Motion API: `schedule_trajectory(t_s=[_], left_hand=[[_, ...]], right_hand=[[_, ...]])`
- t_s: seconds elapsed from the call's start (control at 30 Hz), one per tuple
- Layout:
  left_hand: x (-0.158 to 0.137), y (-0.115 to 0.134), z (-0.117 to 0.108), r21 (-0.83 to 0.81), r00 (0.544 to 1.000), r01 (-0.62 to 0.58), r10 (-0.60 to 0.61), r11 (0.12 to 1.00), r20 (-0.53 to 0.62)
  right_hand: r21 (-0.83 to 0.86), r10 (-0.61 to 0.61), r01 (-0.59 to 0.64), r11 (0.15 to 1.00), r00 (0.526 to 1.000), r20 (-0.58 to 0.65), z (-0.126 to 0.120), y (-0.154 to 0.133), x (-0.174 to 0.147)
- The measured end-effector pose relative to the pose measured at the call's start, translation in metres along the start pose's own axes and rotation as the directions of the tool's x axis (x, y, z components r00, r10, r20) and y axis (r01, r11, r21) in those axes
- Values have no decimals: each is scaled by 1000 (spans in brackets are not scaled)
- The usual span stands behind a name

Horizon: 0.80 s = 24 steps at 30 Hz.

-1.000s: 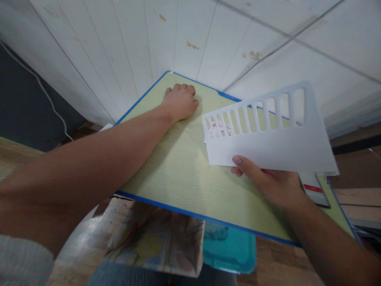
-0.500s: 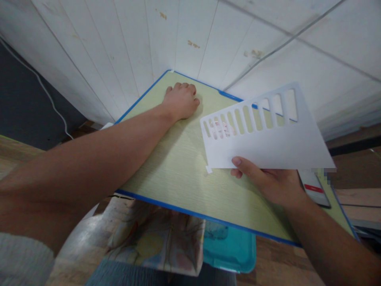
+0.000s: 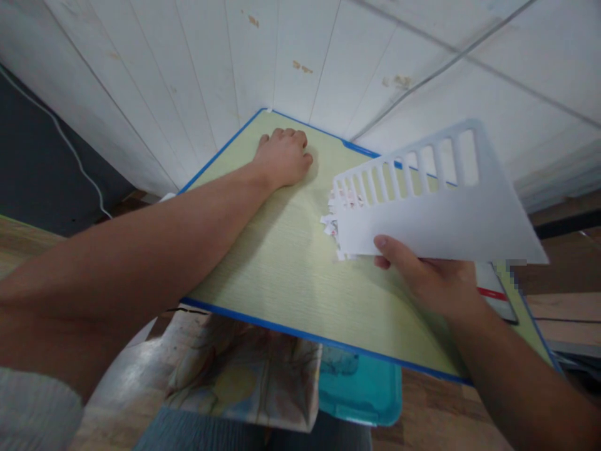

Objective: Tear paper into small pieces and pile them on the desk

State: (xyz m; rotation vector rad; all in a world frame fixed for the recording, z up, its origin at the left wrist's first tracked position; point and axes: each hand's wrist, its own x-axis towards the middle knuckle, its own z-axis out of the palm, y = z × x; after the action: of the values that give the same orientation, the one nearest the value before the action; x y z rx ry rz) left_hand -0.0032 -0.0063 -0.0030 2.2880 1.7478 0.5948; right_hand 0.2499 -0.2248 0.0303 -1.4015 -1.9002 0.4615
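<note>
My right hand (image 3: 422, 269) grips a flat white panel (image 3: 422, 228) by its near edge, thumb on top. A row of rounded slots, longer towards the right, runs along its far side. White paper scraps (image 3: 331, 227) with reddish and dark print lie on the tabletop at the panel's left end, partly under it and seen through the slots. My left hand (image 3: 284, 156) rests on the far part of the table, back up, fingers curled under and their tips hidden. Nothing shows in it.
The pale green table (image 3: 263, 263) has a blue rim and meets the white plank wall (image 3: 197, 81). A flat object with a red stripe (image 3: 500, 304) lies partly behind my right hand. Below the near edge are a turquoise bin (image 3: 361, 394) and a patterned cloth (image 3: 263, 382).
My right hand has shifted the white panel rightward and slightly away from me. More scraps now show beyond its left end. My left hand has stayed in place on the table.
</note>
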Motion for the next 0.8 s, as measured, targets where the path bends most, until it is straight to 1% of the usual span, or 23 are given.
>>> schedule_trajectory(t_s=[0.1, 0.2, 0.23, 0.3, 0.4, 0.47, 0.63, 0.8], left_hand=[[-1, 2, -2, 12, 1000, -4, 4, 1000, -5], [-1, 3, -2, 42, 1000, -7, 7, 999, -1], [-1, 2, -2, 46, 1000, -8, 8, 999, 1], [1, 0, 0, 36, 1000, -16, 16, 999, 0], [5, -4, 4, 14, 999, -33, 33, 999, -2], [6, -5, 5, 27, 999, -32, 32, 999, 0], [7, -5, 5, 44, 1000, -22, 22, 999, 6], [8, -9, 7, 36, 999, -50, 50, 998, 6]], right_hand=[[45, 33, -31, 998, 999, -35, 1, -1, -1], [87, 68, -60, 994, 993, -97, 0, 1, -1], [94, 78, -69, 993, 992, -95, 0, 2, -1], [97, 87, -82, 992, 995, -50, 0, 2, -2], [102, 65, -68, 993, 997, 32, -1, -1, -2], [95, 33, -39, 995, 998, 59, -2, -2, -2], [26, -27, 26, 999, 999, 47, -3, 1, 0], [-49, -41, 41, 998, 999, -2, -3, 8, -3]])
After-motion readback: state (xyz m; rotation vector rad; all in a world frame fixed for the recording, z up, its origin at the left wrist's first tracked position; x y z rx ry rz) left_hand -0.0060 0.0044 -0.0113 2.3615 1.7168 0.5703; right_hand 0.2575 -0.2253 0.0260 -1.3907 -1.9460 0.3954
